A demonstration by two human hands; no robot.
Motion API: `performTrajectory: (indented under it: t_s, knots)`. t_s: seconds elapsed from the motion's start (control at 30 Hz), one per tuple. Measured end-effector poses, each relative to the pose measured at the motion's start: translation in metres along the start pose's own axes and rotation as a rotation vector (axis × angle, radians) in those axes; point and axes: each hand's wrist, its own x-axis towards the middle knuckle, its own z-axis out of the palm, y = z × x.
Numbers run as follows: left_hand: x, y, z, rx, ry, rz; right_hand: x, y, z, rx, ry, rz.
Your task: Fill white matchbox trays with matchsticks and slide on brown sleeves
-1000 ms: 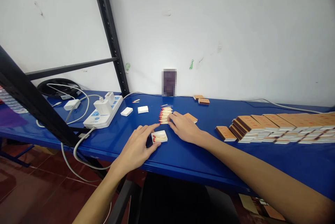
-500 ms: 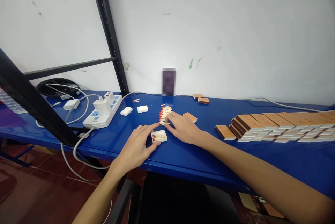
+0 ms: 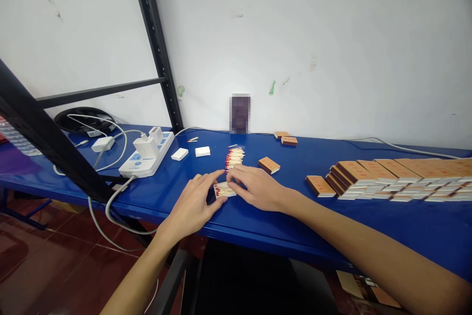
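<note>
A small white matchbox tray (image 3: 221, 194) with red-headed matches in it lies near the table's front edge. My left hand (image 3: 195, 202) grips it, thumb on the near side and forefinger reaching round the far side. Directly over the tray's right part is my right hand (image 3: 254, 187), its thumb and fingers pinched on matches that the fingertips largely cover. Just behind both hands, a row of loose matches (image 3: 234, 157) lies with red heads to the left. An orange-brown matchbox (image 3: 269, 164) rests to the right of that row.
Two white trays (image 3: 202, 151) lie at left, with a few stray matches (image 3: 192, 139) behind. Stacked matchboxes (image 3: 372, 177) line the right side. Two more matchboxes (image 3: 289, 141) sit by the wall. A power strip (image 3: 147, 157) with cables and a black rack post (image 3: 155, 35) stand left.
My right hand has moved from the near end of the loose match row toward me, over the tray. My left hand keeps its hold. The view has shifted slightly.
</note>
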Motion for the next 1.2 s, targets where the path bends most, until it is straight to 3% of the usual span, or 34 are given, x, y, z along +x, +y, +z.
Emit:
performTrajectory:
  t_s: [0.2, 0.37, 0.5, 0.67, 0.9, 1.0, 1.13, 1.2]
  knots:
    - [0.0, 0.001, 0.0, -0.001, 0.001, 0.015, -0.001, 0.007, 0.004, -0.074, 0.075, 0.116]
    - [-0.001, 0.0, 0.0, 0.001, 0.007, 0.012, 0.0, 0.015, 0.006, -0.19, -0.042, 0.251]
    - [-0.001, 0.0, -0.001, 0.012, 0.006, 0.007, 0.001, 0.014, 0.005, -0.184, -0.079, 0.235]
    - [0.0, -0.001, 0.0, 0.016, 0.007, -0.004, 0.0, 0.009, 0.001, -0.018, -0.01, 0.106]
    - [-0.002, 0.002, -0.001, 0.021, 0.016, 0.038, -0.002, 0.0, -0.003, 0.153, -0.087, -0.023]
    - [-0.002, 0.004, -0.003, 0.004, 0.017, 0.071, -0.001, 0.0, -0.001, 0.129, -0.049, -0.007]
    - [-0.001, 0.007, -0.005, 0.006, 0.0, 0.063, -0.001, 0.011, 0.004, 0.026, 0.051, 0.11]
    - [-0.001, 0.007, -0.006, 0.011, -0.011, 0.059, -0.001, 0.019, 0.007, -0.056, 0.037, 0.173]
